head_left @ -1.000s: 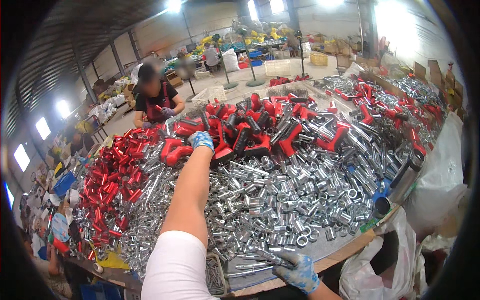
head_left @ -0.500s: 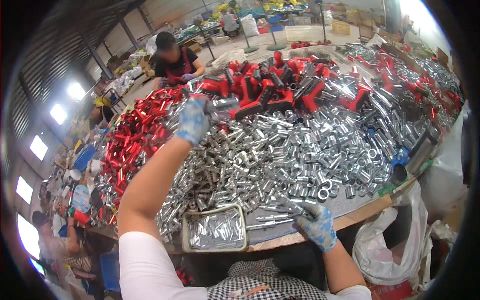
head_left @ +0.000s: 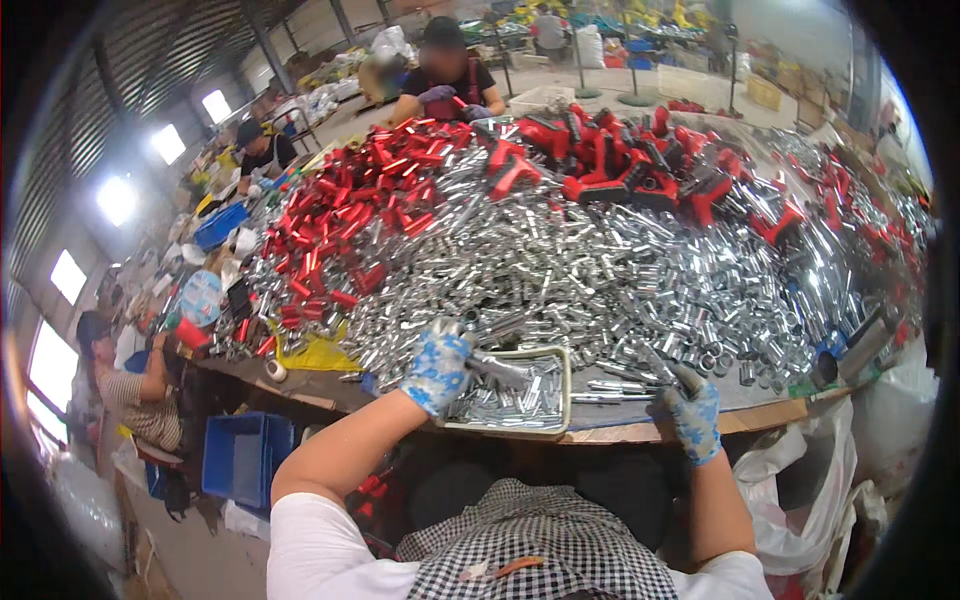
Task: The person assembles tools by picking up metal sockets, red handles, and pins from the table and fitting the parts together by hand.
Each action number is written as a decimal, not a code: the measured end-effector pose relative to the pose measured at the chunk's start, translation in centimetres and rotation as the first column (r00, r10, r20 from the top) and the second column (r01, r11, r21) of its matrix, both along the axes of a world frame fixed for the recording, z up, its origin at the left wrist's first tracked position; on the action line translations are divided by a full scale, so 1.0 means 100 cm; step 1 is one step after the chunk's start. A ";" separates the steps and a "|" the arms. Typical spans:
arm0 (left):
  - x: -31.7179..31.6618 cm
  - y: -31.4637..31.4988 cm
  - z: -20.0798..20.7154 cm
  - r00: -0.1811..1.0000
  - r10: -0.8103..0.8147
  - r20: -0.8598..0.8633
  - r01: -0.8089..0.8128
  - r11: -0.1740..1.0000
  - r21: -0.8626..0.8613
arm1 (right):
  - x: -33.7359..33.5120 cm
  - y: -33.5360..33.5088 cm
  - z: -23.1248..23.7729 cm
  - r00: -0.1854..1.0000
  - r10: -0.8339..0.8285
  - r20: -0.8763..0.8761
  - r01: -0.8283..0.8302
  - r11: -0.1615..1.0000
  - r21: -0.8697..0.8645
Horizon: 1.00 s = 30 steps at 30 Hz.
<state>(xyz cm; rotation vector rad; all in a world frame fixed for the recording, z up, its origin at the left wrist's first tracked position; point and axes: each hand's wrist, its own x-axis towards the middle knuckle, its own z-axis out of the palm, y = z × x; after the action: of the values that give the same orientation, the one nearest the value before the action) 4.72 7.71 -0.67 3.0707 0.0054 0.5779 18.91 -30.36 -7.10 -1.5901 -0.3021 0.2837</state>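
Observation:
My left hand [head_left: 437,368], in a blue-and-white patterned glove, is closed around a grey metal tube-shaped part [head_left: 500,370], blurred, with its outer end over the tray. The pale rectangular tray [head_left: 566,395] at the table's front edge holds many slim silver pins. To the right, my right hand [head_left: 692,418], in a matching glove, is closed on a long silver metal part [head_left: 655,366] that points up toward the heap. Between tray and right hand, several silver rods [head_left: 610,392] lie side by side. Beyond both hands spreads a heap of small silver metal fittings [head_left: 560,265].
Red metal pieces [head_left: 350,205] are piled at left, red-and-black gun-shaped parts [head_left: 620,165] behind. Across the table a person [head_left: 445,85] handles a red piece; another person [head_left: 140,390] works at far left. Blue crates [head_left: 240,460] stand below; a white plastic bag [head_left: 800,490] hangs at right.
My left hand has come back from the red-and-black parts to the tray, carrying the grey tube-shaped part. My right hand stays near the table's front edge. The view has shifted left.

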 end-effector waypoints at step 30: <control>-0.078 -0.038 0.006 0.993 0.069 0.091 0.106 -0.254 -0.961 | -0.123 0.068 0.071 0.907 0.332 0.259 -0.214 0.893 -0.395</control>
<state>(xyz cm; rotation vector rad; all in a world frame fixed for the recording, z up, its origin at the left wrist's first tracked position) -3.08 3.93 -0.07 1.2527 0.2844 0.3560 6.62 -23.54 -0.03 -1.9598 -0.7727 0.3114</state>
